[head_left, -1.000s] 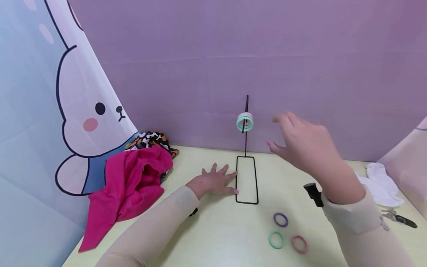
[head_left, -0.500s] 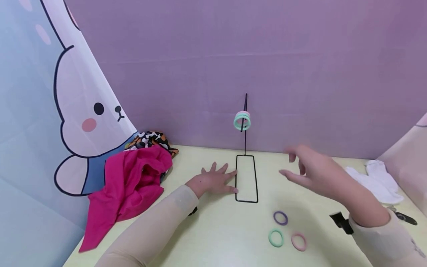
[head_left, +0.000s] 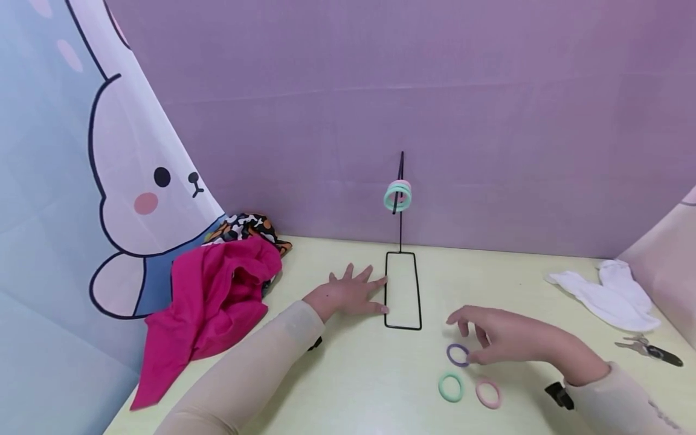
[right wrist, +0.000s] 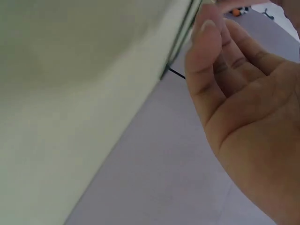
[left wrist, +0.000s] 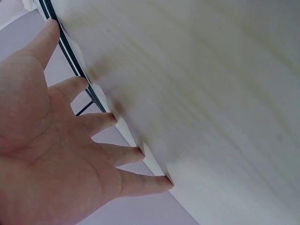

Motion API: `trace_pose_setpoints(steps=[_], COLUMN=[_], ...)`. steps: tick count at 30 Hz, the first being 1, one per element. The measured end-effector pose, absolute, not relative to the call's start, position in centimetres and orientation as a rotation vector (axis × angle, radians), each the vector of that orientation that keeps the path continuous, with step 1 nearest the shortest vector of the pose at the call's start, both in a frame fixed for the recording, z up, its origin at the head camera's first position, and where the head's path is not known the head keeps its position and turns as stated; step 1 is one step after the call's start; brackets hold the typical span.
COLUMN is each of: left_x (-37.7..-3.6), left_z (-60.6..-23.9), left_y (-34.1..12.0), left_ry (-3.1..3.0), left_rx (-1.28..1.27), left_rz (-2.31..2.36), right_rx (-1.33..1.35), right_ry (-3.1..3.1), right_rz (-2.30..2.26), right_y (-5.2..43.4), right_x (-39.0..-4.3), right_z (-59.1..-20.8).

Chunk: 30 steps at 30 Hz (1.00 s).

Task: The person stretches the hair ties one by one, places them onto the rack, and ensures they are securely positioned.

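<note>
A black wire stand with a rectangular base stands on the table, and mint and pink rings hang on its upper arm. My left hand lies spread beside the base, its thumb and index fingertip touching the near-left wire. In the left wrist view the fingers are straight. Over a purple ring hovers my right hand, thumb tip close to the ring and fingers loosely bent, a gap between them. Whether the thumb touches the ring I cannot tell. A mint ring and a pink ring lie nearer.
Crumpled magenta cloth and a patterned cloth lie at the left. White fabric and keys with a black fob sit at the right. A purple backdrop rises behind the table.
My right hand has come down from beside the hanging rings, moving toward me to the purple ring. The left hand stays at the stand's base.
</note>
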<state>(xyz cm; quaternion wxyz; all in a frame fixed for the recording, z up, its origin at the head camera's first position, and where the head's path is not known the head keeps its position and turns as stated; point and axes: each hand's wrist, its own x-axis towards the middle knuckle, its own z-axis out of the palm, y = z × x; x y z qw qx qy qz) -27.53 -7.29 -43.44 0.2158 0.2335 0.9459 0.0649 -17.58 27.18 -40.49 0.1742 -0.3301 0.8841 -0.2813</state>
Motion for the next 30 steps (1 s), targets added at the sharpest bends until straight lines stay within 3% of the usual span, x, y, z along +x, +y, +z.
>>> trace_pose_setpoints(steps=[30], left_x=[-27.1], left_z=[-42.9], left_y=[-7.1], left_ry=[2.621], left_rx=[0.640], left_rz=[0.189], right_rx=[-0.974], right_ry=[2.400], right_rz=[-0.856], right_y=[27.0], right_x=[-18.5], right_z=[-43.7])
